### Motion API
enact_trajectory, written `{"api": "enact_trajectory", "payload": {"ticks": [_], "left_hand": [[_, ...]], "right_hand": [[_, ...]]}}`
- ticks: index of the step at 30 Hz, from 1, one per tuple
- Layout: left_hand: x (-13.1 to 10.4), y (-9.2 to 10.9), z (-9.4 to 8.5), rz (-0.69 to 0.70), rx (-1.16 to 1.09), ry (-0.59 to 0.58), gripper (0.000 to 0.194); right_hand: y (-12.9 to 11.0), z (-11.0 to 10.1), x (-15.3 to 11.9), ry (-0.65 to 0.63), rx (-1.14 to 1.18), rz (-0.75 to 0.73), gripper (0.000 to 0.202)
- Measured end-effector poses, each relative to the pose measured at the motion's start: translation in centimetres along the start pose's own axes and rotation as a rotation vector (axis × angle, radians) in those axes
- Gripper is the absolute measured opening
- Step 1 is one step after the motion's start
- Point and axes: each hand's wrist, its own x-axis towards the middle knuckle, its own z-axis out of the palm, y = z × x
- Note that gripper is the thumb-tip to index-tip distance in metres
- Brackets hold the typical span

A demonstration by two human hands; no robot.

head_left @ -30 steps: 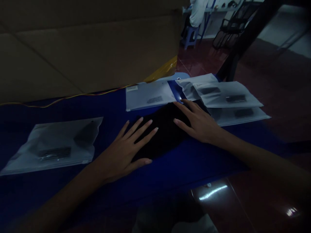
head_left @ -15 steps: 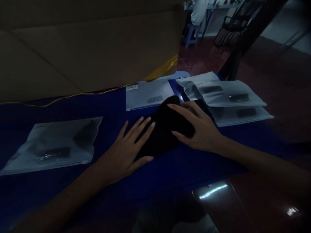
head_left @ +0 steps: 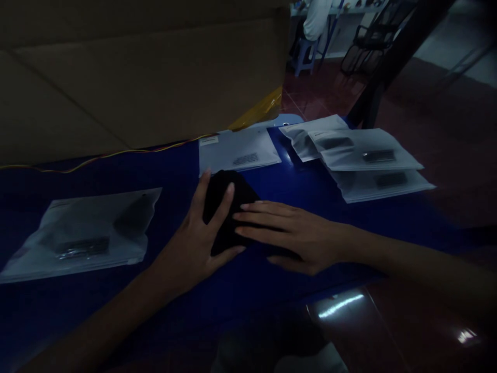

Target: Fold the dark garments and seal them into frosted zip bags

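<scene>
A black piece of cloth point(head_left: 230, 184), folded into a compact bundle, lies on the blue-covered table; its kind is hard to make out in the dim light. My left hand point(head_left: 192, 235) rests at the cloth's left side, fingers spread over it and thumb along its near edge. From the right, my right hand point(head_left: 298, 233) reaches over with fingers stretched out flat across the cloth's right part. Under that palm the cloth is partly hidden. Just beyond lies a frosted zip pouch point(head_left: 229, 150) with a label and printed text.
Another frosted pouch point(head_left: 89, 228) lies at left with dark contents. Several pouches point(head_left: 365, 150) overlap at right. A large cardboard box point(head_left: 143, 83) stands behind, with a yellow-red wire point(head_left: 134, 151) along its base. A person point(head_left: 315, 23) sits on a blue stool point(head_left: 305, 56) farther off.
The black cloth has become more compact as its right part was folded leftward. My right hand has moved left and nearer, its fingers now flat; my left hand's fingers have spread wider.
</scene>
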Motion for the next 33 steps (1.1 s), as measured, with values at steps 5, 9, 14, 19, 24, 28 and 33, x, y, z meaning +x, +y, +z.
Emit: {"api": "enact_trajectory", "payload": {"ticks": [5,9,14,19,24,28,33], "left_hand": [[0.3,-0.3,-0.3,0.107,0.228,-0.011,0.091],[0.3,-0.4,-0.7,0.126,0.201,0.014,0.082],[0.4,-1.4,-0.6,0.095,0.096,0.037,0.066],[0.8,-3.9,0.2,-0.097,0.183,-0.051,0.069],[0.8,-4.3,0.4,-0.108,0.176,-0.143,0.073],[0.9,-3.9,0.3,-0.113,0.170,-0.115,0.074],[1.2,-4.2,0.4,-0.116,0.164,-0.104,0.075]], "right_hand": [[-0.2,-0.3,0.3,-0.034,-0.068,-0.023,0.049],[-0.2,-0.7,0.1,0.079,-0.148,0.033,0.046],[-0.2,-1.0,-0.1,0.107,-0.282,0.124,0.054],[0.0,-0.7,-0.3,0.056,-0.435,0.188,0.076],[0.3,-0.8,-0.7,0.053,-0.542,0.130,0.054],[0.5,-1.3,-1.0,0.086,-0.626,0.143,0.050],[0.4,-1.5,-0.9,0.118,-0.597,0.050,0.044]]}}
